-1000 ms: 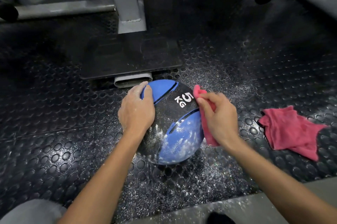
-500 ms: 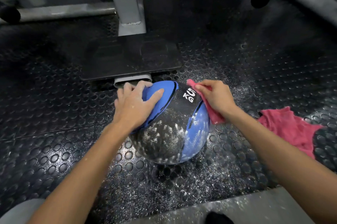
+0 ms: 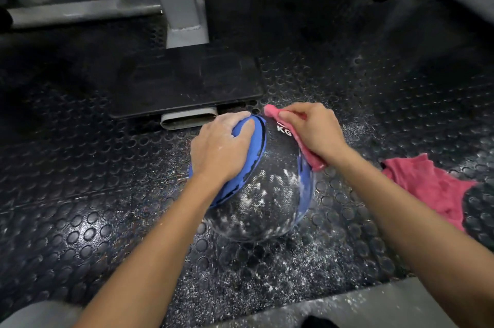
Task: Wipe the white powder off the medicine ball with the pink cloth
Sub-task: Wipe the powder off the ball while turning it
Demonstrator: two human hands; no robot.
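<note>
Centrally, from the head view: one medicine ball (image 3: 263,194), black with blue panels, resting on a black rubber floor (image 3: 80,220) patterned with raised round studs. Part of a white "KG" mark shows on its far upper face. White powder (image 3: 256,202) streaks the near black face and the blue panel at the right; more of it is scattered over the floor near and to the right of the ball. Left hand (image 3: 222,151): laid flat over the blue panel on the ball's left upper side, fingers spread and curved to the surface, thumb reaching toward the far edge, skin dusted white. Right hand (image 3: 314,131): closed around a bunched pink cloth (image 3: 307,152), pressing it against the ball's far right upper side; one end of the cloth pokes out past the fingertips at the far side, the other hangs below the wrist against the ball. Second pink cloth (image 3: 427,188): lying crumpled on the floor to the right, apart from the ball. Far side: a dark flat plate (image 3: 184,87) on the floor with a grey metal post (image 3: 181,1) rising from it, and a pale tube end (image 3: 188,119) just beyond the ball. Near right corner: a grey ledge (image 3: 374,306), speckled with powder.
</note>
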